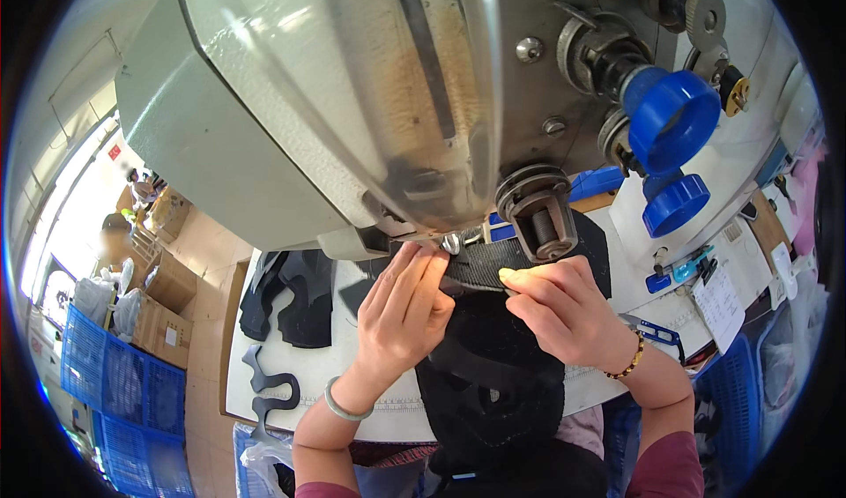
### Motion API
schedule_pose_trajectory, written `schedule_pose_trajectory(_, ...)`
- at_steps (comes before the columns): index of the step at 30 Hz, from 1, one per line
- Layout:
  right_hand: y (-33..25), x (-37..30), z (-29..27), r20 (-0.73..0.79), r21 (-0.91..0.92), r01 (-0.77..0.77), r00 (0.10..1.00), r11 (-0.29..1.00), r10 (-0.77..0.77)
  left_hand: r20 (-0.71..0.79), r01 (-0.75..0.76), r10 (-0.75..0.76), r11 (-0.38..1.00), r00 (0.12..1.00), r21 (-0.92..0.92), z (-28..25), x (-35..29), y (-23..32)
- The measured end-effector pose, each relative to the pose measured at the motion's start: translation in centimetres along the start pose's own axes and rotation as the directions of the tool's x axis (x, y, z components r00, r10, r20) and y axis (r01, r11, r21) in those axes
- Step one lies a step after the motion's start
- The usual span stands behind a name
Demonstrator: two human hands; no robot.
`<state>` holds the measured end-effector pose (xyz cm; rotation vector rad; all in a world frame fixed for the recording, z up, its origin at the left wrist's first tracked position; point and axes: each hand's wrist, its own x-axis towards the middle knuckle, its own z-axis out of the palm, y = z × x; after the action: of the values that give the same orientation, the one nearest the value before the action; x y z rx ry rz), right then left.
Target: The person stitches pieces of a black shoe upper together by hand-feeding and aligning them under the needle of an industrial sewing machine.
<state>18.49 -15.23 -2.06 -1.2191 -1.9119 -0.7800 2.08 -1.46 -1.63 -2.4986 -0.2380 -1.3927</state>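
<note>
Both hands pinching black shoe upper under sewing machine head.

Left hand [401,308] and right hand [560,308]: I am seeing them closing side by side on the black shoe upper [493,357], pressing its ribbed edge against the roller foot [539,211] of the grey sewing machine [291,119]. Cut black pieces [286,300] are lying left on the white table [317,370]; blue knobs [674,123] are sitting upper right.

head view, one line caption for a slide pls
Both hands, left and right, press black fabric under a grey sewing machine.
</note>
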Motion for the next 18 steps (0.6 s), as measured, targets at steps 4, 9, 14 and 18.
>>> schedule_pose_trajectory(4, 0.1, 0.2, 0.5, -0.055, -0.016, 0.046, 0.997, 0.999, -0.047, -0.022, 0.027, -0.031, 0.986, 0.999, -0.163, 0.5, -0.2, -1.7)
schedule_pose_trajectory(9, 0.1, 0.0, 0.7, -0.045, -0.011, 0.048, 0.998, 0.999, -0.048, 0.031, 0.094, -0.089, 0.957, 0.996, -0.276, 0.5, -0.4, -2.5)
schedule_pose_trajectory(14, 0.5, -0.1, 0.8, -0.048, -0.039, 0.045, 0.998, 0.998, -0.047, 0.028, 0.078, -0.074, 0.966, 0.997, -0.246, 0.4, -0.2, -2.3)
schedule_pose_trajectory(18, 0.4, -0.2, 0.9, -0.072, -0.030, 0.058, 0.996, 0.998, -0.060, -0.022, 0.012, -0.018, 0.968, 1.000, -0.251, 0.5, 0.0, -2.1)
